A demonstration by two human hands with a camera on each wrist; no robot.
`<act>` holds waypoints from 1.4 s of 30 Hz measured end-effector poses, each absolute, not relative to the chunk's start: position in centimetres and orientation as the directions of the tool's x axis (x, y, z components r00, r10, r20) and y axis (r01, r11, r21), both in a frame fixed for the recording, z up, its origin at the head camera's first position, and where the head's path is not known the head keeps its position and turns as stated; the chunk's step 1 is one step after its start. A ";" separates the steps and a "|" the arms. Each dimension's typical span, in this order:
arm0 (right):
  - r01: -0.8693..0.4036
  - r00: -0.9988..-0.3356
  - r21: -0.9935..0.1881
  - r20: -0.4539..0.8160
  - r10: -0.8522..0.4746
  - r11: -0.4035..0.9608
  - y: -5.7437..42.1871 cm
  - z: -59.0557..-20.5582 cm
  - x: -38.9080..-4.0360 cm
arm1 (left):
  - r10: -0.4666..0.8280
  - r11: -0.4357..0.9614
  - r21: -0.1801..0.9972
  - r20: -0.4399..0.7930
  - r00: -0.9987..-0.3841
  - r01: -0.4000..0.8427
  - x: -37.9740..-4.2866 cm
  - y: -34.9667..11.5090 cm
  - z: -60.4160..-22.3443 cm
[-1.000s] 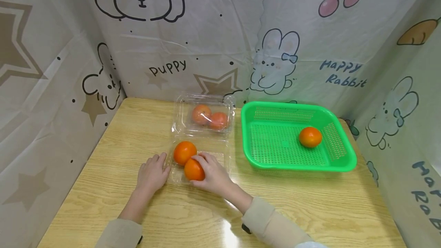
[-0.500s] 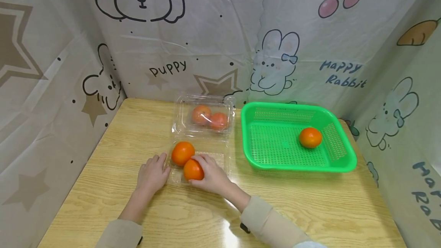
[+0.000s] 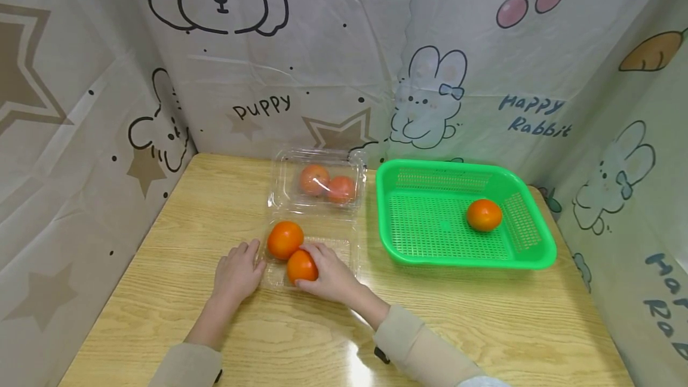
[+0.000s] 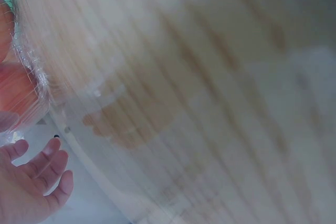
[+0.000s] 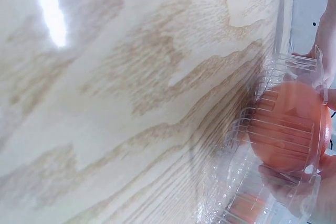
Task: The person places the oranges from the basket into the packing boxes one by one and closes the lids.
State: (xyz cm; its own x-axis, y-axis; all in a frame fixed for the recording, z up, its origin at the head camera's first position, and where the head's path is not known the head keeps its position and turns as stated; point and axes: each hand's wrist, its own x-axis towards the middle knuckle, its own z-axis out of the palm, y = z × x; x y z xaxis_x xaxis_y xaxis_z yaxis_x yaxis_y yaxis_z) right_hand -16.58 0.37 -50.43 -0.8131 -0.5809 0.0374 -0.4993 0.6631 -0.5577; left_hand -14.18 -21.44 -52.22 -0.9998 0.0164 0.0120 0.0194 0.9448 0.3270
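My right hand (image 3: 334,278) grips an orange-red tomato (image 3: 300,266) from its right side, thumb at the front and fingers over the top. This tomato sits in the near half of an open clear plastic box (image 3: 276,278), against a second tomato (image 3: 285,240) behind it on the left. In the right wrist view the held tomato (image 5: 286,124) shows through the ribbed box wall. My left hand (image 3: 236,272) rests at the box's left edge, thumb side toward it; in the left wrist view its fingers (image 4: 43,162) are loosely bent and hold nothing.
Two more tomatoes (image 3: 328,184) show through the raised clear lid (image 3: 283,190) at the back. Right of the box stands a green plastic basket (image 3: 416,258) with one tomato (image 3: 484,215) in it. Printed cloth (image 3: 322,70) surrounds the wooden table (image 3: 301,339).
Both tomatoes in the near half of the box have shifted slightly left, and my right hand with them. My left hand stays where it was.
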 end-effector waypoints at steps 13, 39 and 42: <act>-0.525 -0.790 -0.538 0.021 -0.613 0.659 0.6 -50.4 -16.6 | 0.016 0.945 0.328 0.022 -1.000 0.023 -14.1 -21.4 -52.2; -0.623 -0.731 -0.428 0.020 -0.682 0.655 1.4 -49.3 -17.2 | 0.015 0.942 0.334 0.017 -1.000 0.020 -14.1 -21.5 -52.3; -0.643 -0.718 -0.403 0.020 -0.696 0.652 1.6 -49.0 -17.3 | 0.016 0.942 0.335 0.013 -1.000 0.019 -14.1 -21.5 -52.2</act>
State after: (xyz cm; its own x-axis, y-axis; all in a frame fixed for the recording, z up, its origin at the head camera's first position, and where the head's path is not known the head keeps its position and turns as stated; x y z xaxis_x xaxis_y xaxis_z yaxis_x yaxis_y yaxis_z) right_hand -17.30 1.56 -48.99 -0.7182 -0.6956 0.0202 -0.6427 0.6518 -0.4026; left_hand -14.08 -21.45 -52.20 -0.9998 0.0156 0.0134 0.0192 0.9422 0.3346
